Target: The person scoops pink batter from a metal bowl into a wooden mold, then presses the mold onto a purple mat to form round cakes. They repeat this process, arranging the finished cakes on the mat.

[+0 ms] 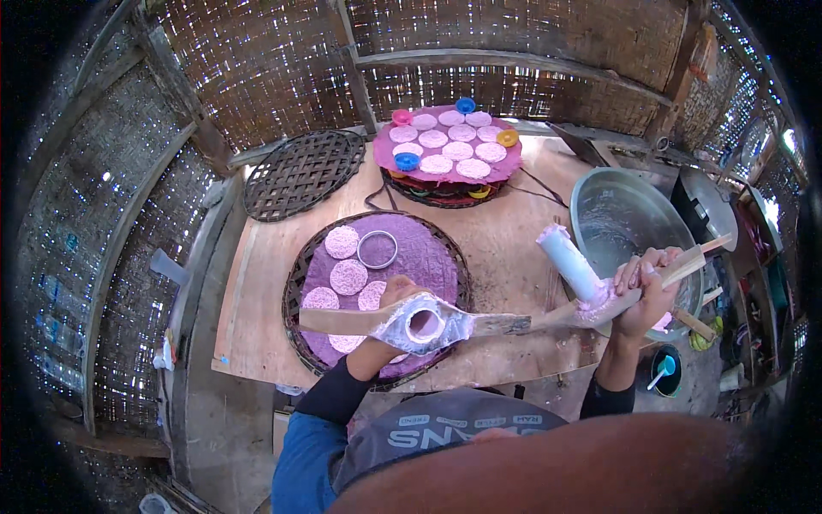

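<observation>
My left hand (pixel 399 286) is closed round a wooden press frame (pixel 342 321) with a round white tube in its middle; the frame hides most of the fingers. My right hand (pixel 648 287) grips a wooden bar (pixel 685 265) bearing a white cylindrical plunger (pixel 567 264), which points up and away, pink paste smeared at its base. The plunger is outside the tube. Beneath the frame lies a round woven tray (pixel 294 301) covered with purple cloth (pixel 432 257). Several pink noodle-like discs (pixel 348 277) rest on the cloth, beside a thin metal ring (pixel 396 250).
Behind stands a stack of trays topped by pink cloth (pixel 385 154), with several discs and small coloured bowls (pixel 407 161). A bare woven tray (pixel 304 176) leans at the back left. A large basin (pixel 591 193) sits right; a dark bucket (pixel 676 383) with a turquoise scoop (pixel 666 367) stands below.
</observation>
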`<state>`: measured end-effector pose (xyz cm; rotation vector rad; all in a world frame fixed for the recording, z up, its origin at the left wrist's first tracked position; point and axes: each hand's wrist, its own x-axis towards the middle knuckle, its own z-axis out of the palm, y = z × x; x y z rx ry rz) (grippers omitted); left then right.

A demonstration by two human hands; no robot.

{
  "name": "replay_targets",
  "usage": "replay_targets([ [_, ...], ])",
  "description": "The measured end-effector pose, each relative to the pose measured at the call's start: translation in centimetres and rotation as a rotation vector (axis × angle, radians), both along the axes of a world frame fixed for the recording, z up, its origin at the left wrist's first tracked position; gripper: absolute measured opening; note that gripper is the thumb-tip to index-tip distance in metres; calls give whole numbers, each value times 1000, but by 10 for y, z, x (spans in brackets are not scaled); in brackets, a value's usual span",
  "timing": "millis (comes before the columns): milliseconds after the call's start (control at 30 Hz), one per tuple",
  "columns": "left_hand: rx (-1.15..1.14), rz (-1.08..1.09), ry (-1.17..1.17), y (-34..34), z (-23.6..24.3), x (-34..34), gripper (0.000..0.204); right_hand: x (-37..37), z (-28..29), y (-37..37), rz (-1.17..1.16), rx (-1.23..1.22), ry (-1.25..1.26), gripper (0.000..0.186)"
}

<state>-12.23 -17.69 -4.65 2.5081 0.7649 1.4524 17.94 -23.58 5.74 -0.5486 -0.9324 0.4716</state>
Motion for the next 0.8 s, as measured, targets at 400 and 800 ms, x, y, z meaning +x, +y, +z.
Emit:
replay_targets([
  [400,-679,-223,-613,-1,-28,59,47,-50,-46,89,131,107,720,20],
  [800,-693,-648,-1164,28,8,0,47,-38,-98,16,461,-819,-797,21],
])
